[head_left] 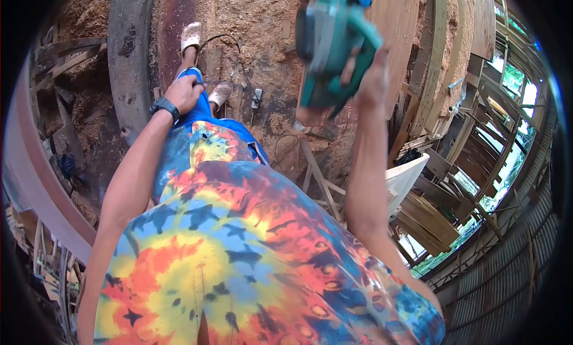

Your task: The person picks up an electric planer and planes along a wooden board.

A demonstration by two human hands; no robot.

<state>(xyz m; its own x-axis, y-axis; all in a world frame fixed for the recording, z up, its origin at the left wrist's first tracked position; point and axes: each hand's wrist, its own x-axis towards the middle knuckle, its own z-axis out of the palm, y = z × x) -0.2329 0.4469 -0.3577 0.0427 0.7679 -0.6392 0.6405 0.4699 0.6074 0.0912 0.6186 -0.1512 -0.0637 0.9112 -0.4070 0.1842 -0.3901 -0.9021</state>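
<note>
My right hand (373, 82) is wrapped round the rear handle of a green electric planer (334, 46), slightly blurred. The planer is over a reddish-brown plank (397, 17); I cannot tell whether its sole touches the wood. My left hand (184, 95), with a dark watch (166, 108) on the wrist, is in front of my blue shorts (204, 103). Its fingers are curled, and a thin dark cord (225, 83) runs out from the fingertips. Part of that grip is hidden from above.
Wood shavings (262, 22) cover the ground around my clogs (191, 36). A power strip (256, 98) lies near my feet. Long boards stand to the left (130, 58) and right (427, 64). A white curved piece (406, 178) is beside my right forearm.
</note>
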